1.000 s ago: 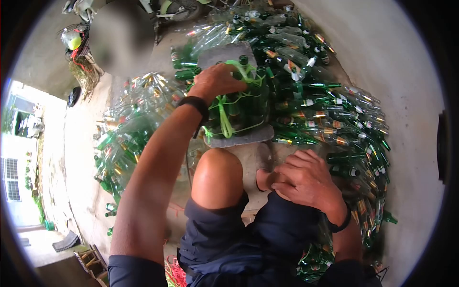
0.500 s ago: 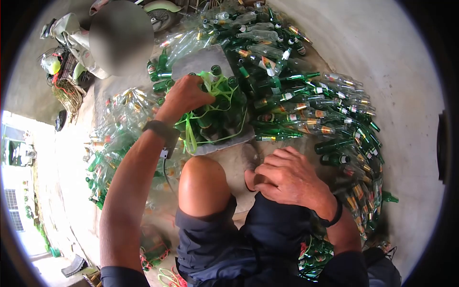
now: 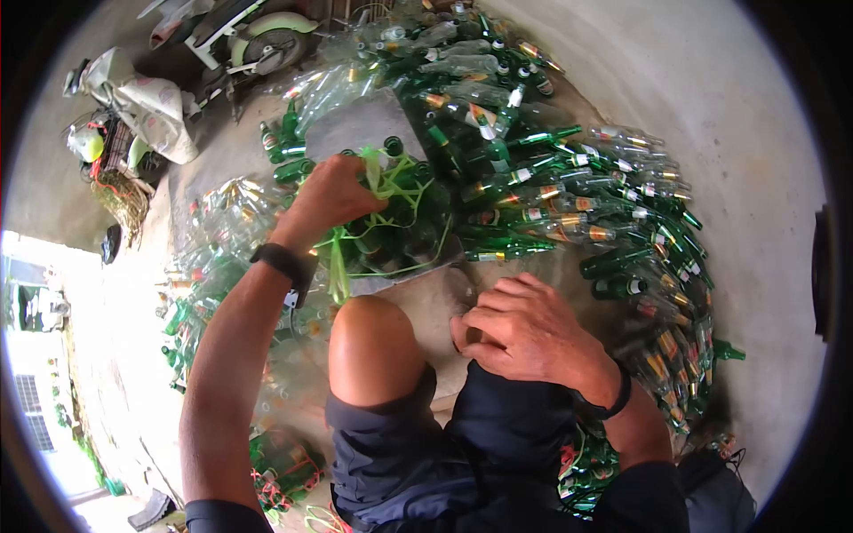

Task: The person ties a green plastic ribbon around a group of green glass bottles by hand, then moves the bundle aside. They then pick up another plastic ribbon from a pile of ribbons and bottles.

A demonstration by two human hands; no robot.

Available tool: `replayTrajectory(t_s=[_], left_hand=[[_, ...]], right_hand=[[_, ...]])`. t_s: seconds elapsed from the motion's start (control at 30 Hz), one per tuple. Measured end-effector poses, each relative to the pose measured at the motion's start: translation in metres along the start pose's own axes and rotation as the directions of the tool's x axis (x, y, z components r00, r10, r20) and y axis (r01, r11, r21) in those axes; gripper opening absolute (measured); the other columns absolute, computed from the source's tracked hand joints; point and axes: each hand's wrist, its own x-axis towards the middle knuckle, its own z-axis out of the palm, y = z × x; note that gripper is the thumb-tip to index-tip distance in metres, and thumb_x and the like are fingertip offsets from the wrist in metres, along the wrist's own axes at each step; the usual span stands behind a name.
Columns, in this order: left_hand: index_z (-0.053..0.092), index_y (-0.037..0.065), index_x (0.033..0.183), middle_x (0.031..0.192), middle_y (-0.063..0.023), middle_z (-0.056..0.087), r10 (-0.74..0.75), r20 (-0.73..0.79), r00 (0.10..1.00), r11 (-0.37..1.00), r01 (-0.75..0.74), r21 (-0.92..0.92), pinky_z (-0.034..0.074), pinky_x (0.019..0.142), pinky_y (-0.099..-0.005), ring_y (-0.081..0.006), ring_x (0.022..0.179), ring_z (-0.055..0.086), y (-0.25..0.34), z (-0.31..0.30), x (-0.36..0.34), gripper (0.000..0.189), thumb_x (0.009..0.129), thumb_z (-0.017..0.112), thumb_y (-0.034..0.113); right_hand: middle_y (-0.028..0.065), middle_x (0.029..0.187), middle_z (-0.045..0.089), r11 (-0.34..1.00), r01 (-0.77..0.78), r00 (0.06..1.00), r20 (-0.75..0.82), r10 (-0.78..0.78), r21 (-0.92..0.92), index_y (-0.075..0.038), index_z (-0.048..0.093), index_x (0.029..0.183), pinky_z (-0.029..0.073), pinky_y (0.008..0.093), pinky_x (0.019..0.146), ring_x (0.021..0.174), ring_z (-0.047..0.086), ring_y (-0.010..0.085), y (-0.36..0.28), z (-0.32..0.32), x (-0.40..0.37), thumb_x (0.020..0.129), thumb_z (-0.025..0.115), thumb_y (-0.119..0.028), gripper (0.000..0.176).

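Head view: left hand reaches far, grip clamped on the green strapping atop a bundle of green bottles. Bundle sits on a grey board on the floor, just beyond the bare left knee. Right hand lies on the right knee, grip loose, fingers bent, nothing in it. Loose bottle pile right of the bundle; scooter far left.

The labels on the green bottles are too small to read.
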Motion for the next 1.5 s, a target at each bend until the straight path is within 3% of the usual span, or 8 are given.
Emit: replayTrajectory(t_s=[0.1,0.17,0.33,0.63,0.77,0.97,1.23,1.5], left_hand=[[0.076,0.002,0.113,0.085,-0.015,0.074,0.068,-0.051,0.996,0.995,-0.064,0.073,0.057,0.076,-0.039,-0.0227,0.076,0.071,-0.002,0.004,0.001,0.045,0.073,0.082,0.021],[0.076,0.001,0.098,0.092,-0.0232,0.074,-0.037,-0.087,0.996,0.999,0.038,0.007,0.058,0.081,-0.0452,-0.0379,0.09,0.074,0.01,0.0,-0.002,0.042,0.068,0.086,0.03],[0.075,0.002,0.103,0.096,-0.0218,0.075,-0.048,-0.038,0.998,0.993,0.052,0.103,0.056,0.084,-0.0462,-0.0387,0.092,0.074,0.024,-0.007,0.002,0.055,0.073,0.082,0.048],[0.074,-0.002,0.102,0.094,-0.0246,0.074,-0.078,0.026,0.997,0.989,0.074,0.129,0.057,0.083,-0.0479,-0.0389,0.09,0.074,0.014,-0.005,0.006,0.055,0.072,0.082,0.043],[0.077,-0.001,0.094,0.085,-0.0249,0.073,-0.084,0.016,0.996,0.994,0.082,0.067,0.058,0.074,-0.0476,-0.0392,0.081,0.074,0.007,-0.005,0.003,0.044,0.07,0.08,0.036],[0.077,-0.001,0.099,0.089,-0.027,0.073,-0.014,-0.072,0.997,1.0,0.014,0.0,0.059,0.083,-0.0481,-0.0415,0.088,0.074,0.005,-0.005,-0.013,0.049,0.068,0.08,0.036],[0.077,-0.002,0.094,0.086,-0.0269,0.073,-0.051,-0.104,0.993,0.998,0.054,0.025,0.059,0.08,-0.0478,-0.0434,0.086,0.073,-0.021,-0.013,-0.034,0.043,0.067,0.079,0.031],[0.077,-0.002,0.086,0.086,-0.0264,0.073,-0.149,-0.099,0.984,0.988,0.153,0.034,0.06,0.08,-0.0479,-0.0439,0.085,0.073,-0.02,-0.031,-0.072,0.039,0.065,0.078,0.031]], right_hand=[[0.0029,0.086,0.065,1.0,0.002,0.999,-0.039,-0.002,0.016,-0.011,0.07,0.086,0.048,0.04,0.086,0.093,0.063,0.0244,0.002,0.004,-0.002,0.079,0.081,-0.033,0.025],[0.0022,0.087,0.064,1.0,-0.006,0.998,-0.06,0.008,0.029,-0.012,0.07,0.087,0.047,0.0394,0.085,0.092,0.062,0.0234,0.0,0.004,-0.001,0.079,0.081,-0.031,0.024],[0.0025,0.087,0.064,1.0,-0.004,1.0,-0.025,0.005,0.007,-0.012,0.07,0.089,0.047,0.0393,0.087,0.096,0.061,0.0226,-0.006,0.008,0.002,0.082,0.079,-0.036,0.027],[0.0007,0.093,0.072,0.998,0.017,1.0,0.004,-0.017,-0.059,-0.013,0.077,0.095,0.049,0.0383,0.092,0.102,0.066,0.0212,-0.009,0.012,0.004,0.087,0.072,-0.04,0.028],[0.0021,0.092,0.067,0.997,0.075,0.994,-0.078,-0.073,0.032,-0.013,0.072,0.092,0.049,0.0385,0.087,0.095,0.063,0.0232,-0.005,0.012,0.005,0.079,0.08,-0.035,0.027],[0.0041,0.088,0.067,0.998,0.01,0.999,0.044,-0.012,0.06,-0.012,0.073,0.092,0.049,0.0415,0.087,0.095,0.065,0.026,-0.007,0.002,0.009,0.078,0.08,-0.032,0.026],[0.0036,0.077,0.066,0.999,0.016,0.994,-0.112,-0.011,0.05,-0.013,0.067,0.076,0.05,0.0391,0.082,0.083,0.064,0.0255,-0.014,0.005,0.011,0.076,0.077,-0.021,0.013],[0.0053,0.085,0.07,1.0,0.0,1.0,-0.022,0.0,0.011,-0.008,0.075,0.09,0.05,0.0431,0.081,0.087,0.065,0.0291,-0.017,0.003,0.015,0.075,0.083,-0.023,0.024]])
